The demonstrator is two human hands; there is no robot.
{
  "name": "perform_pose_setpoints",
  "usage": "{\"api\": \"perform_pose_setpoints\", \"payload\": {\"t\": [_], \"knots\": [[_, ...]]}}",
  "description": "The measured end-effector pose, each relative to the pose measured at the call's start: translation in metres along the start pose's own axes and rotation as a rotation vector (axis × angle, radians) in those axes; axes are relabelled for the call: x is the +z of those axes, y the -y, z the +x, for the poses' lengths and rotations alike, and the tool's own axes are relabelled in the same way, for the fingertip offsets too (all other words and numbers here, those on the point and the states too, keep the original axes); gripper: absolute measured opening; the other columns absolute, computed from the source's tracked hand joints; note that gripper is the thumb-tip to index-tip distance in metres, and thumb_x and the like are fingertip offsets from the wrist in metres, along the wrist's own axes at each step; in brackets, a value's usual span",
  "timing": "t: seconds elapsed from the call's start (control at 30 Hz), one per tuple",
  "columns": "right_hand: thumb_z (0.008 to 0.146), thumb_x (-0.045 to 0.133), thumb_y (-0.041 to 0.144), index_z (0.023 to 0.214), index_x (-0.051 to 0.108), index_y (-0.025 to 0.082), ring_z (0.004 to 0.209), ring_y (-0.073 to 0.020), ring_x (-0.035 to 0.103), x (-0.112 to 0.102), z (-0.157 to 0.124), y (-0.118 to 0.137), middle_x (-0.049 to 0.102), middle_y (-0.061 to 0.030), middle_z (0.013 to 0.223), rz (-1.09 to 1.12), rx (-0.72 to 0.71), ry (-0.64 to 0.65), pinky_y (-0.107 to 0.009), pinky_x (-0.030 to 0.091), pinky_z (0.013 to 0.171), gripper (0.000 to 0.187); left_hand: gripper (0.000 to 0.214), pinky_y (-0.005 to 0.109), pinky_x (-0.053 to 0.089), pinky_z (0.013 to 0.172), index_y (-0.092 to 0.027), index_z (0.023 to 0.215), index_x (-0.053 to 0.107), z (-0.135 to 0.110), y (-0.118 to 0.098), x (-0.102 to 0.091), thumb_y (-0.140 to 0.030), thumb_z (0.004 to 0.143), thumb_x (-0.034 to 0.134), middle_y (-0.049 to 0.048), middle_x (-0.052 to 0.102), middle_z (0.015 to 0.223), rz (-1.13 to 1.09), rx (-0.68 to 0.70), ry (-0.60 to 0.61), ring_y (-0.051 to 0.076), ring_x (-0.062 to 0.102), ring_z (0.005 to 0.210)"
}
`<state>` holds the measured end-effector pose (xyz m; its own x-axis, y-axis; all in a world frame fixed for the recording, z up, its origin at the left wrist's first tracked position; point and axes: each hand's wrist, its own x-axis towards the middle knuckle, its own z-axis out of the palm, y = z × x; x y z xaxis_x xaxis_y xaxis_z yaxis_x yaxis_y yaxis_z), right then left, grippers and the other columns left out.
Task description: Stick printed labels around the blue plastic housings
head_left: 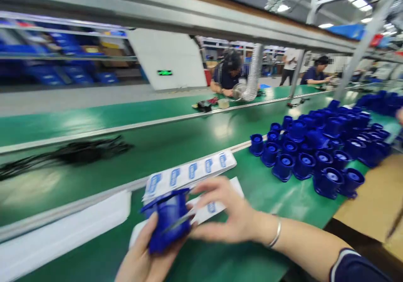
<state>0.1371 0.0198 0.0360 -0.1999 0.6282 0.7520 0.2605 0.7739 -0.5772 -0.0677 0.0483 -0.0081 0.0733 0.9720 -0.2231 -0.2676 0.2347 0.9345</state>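
Note:
A blue plastic housing (pixel 171 221) with a flared rim sits tilted in my left hand (pixel 147 248), whose thumb and fingers grip it from below and the left. My right hand (pixel 228 210) is at the right side of the housing, thumb and fingers apart and curved, slightly blurred. A thin pale strip shows on the housing near the right fingertips; I cannot tell what it is, nor whether those fingertips touch the housing. Behind the housing lies a sheet of white labels with blue print (pixel 192 170). Another label sheet (pixel 236 186) lies partly under my right hand.
Many blue housings (pixel 305 164) stand crowded on the green bench at the right, beside cardboard (pixel 368 206). A white backing strip (pixel 69 231) lies at the left. Black cables (pixel 88 151) rest on the belt beyond. Several people work across the line.

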Motion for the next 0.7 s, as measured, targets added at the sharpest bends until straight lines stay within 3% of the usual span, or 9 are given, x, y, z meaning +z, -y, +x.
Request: {"api": "perform_pose_setpoints", "payload": {"t": [0.07,0.1,0.23,0.33,0.47,0.6,0.7], "knots": [[0.088,0.073,0.04,0.098,0.062,0.023,0.106,-0.0198,0.064,-0.006,-0.01,-0.006,0.067,-0.0062,0.109,0.231,0.261,-0.235,-0.037,0.052,0.096,0.023,0.036,0.051,0.063,0.083,-0.024,0.113,0.072,-0.013,-0.003,0.005,-0.049,0.088,0.062,0.0077,0.077,0.111,-0.266,-0.137,-0.034,0.032,0.07,0.105],[0.087,0.075,0.037,0.092,0.063,0.023,0.099,-0.0183,0.064,-0.009,-0.014,-0.01,0.067,-0.004,0.101,0.35,0.385,-0.293,-0.034,0.053,0.091,0.019,0.03,0.05,0.062,0.086,-0.022,0.112,0.072,-0.018,-0.004,0.009,-0.041,0.09,0.063,0.008,0.076,0.112,-0.34,-0.178,0.029,0.03,0.071,0.102],[0.081,0.082,0.031,0.09,0.067,0.023,0.075,-0.0127,0.063,-0.012,-0.027,-0.027,0.067,0.0009,0.084,0.697,0.722,-0.262,-0.024,0.053,0.07,0.019,0.035,0.052,0.057,0.094,-0.015,0.116,0.069,-0.025,-0.002,0.018,-0.042,0.096,0.058,0.0135,0.074,0.115,-0.473,-0.213,0.198,0.031,0.067,0.11],[0.078,0.085,0.029,0.092,0.068,0.023,0.077,-0.0131,0.064,-0.012,-0.033,-0.025,0.07,0.0003,0.086,0.784,0.824,-0.228,-0.024,0.053,0.072,0.023,0.042,0.052,0.057,0.093,-0.015,0.12,0.068,-0.029,0.006,0.019,-0.045,0.09,0.067,0.0151,0.072,0.118,-0.49,-0.198,0.197,0.036,0.062,0.119],[0.074,0.089,0.027,0.094,0.067,0.023,0.079,-0.0138,0.066,-0.011,-0.032,-0.015,0.071,-0.0004,0.09,0.847,0.904,-0.24,-0.025,0.055,0.074,0.03,0.055,0.049,0.056,0.093,-0.017,0.124,0.065,-0.031,0.012,0.018,-0.036,0.075,0.084,0.0132,0.074,0.11,-0.438,-0.185,0.214,0.036,0.062,0.117],[0.071,0.09,0.023,0.114,0.067,0.027,0.083,-0.0148,0.067,-0.012,-0.028,-0.011,0.072,-0.0013,0.099,0.897,0.969,-0.231,-0.027,0.055,0.078,0.049,0.054,0.05,0.054,0.097,-0.014,0.121,0.066,-0.03,0.009,0.021,-0.035,0.074,0.084,0.0162,0.073,0.113,-0.405,-0.172,0.241,0.037,0.063,0.116],[0.075,0.088,0.026,0.101,0.07,0.022,0.082,-0.0142,0.066,-0.013,-0.029,-0.01,0.071,-0.0023,0.093,0.916,0.995,-0.187,-0.025,0.055,0.077,0.032,0.056,0.048,0.055,0.094,-0.016,0.122,0.066,-0.031,0.008,0.023,-0.033,0.073,0.085,0.0153,0.071,0.12,-0.386,-0.173,0.229,0.038,0.061,0.119]]}}
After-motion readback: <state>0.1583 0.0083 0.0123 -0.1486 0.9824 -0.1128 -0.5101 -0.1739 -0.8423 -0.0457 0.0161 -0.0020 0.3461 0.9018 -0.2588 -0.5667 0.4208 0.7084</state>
